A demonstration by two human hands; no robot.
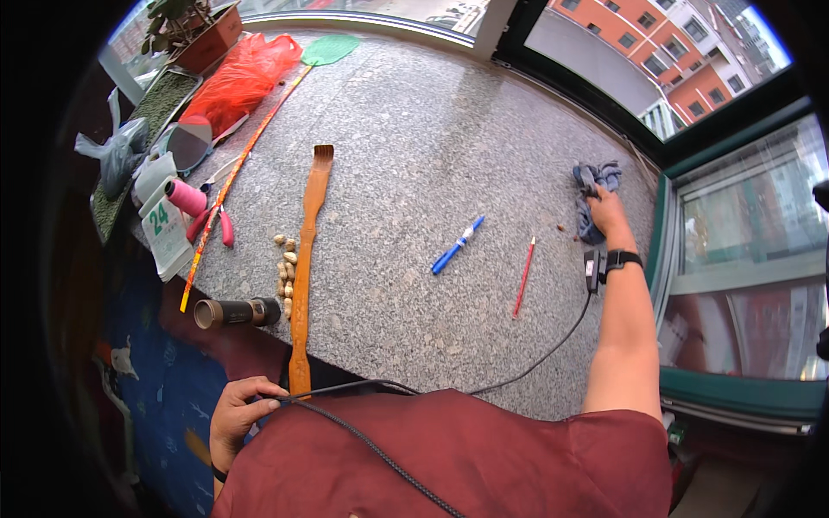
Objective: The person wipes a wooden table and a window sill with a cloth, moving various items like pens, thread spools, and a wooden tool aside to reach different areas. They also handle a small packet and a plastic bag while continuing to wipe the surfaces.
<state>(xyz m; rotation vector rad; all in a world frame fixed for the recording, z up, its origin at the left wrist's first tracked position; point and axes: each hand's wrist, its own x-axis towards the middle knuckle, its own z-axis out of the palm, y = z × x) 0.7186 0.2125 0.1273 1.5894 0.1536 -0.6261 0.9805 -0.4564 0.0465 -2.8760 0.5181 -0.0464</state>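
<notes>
My right hand [608,208] grips a crumpled blue-grey cloth [588,223] near the right side of the speckled granite counter [401,194]. A dark device on a black wrist strap [623,260] sits at that wrist, and a black braided cable [550,359] runs from it. Close to my body, my left hand [241,414] pinches the cable between thumb and finger. Just beyond that hand lies the lower end of a wooden back scratcher [307,239]. A blue pen [458,246] and a red pencil [524,278] rest apart on the counter, left of the cloth.
Several peanuts [287,275] and a flashlight [236,313] lie left of the back scratcher. Farther left are a fly swatter [249,146], pink-handled pliers [225,228], pink thread [186,197], a calendar pad [165,226], a round mirror [189,146] and a red plastic bag [236,84]. A green-framed window [667,194] borders the right.
</notes>
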